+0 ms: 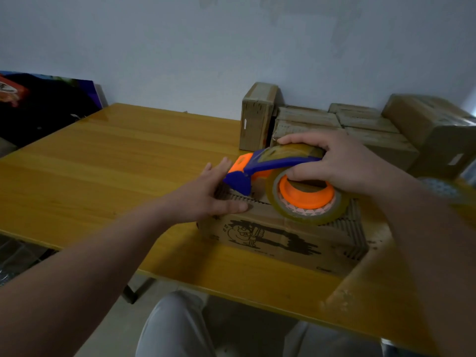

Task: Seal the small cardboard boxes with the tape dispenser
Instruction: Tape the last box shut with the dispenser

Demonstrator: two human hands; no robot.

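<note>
Atop box [283,240], tape dispenser [273,164] pointing left

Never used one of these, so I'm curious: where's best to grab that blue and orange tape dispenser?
Grip the tape dispenser at its roll end, from above and the right, as the right hand does: fingers over the blue frame, thumb by the orange hub. That leaves the blade end free, pointing left along the cardboard box.
</note>
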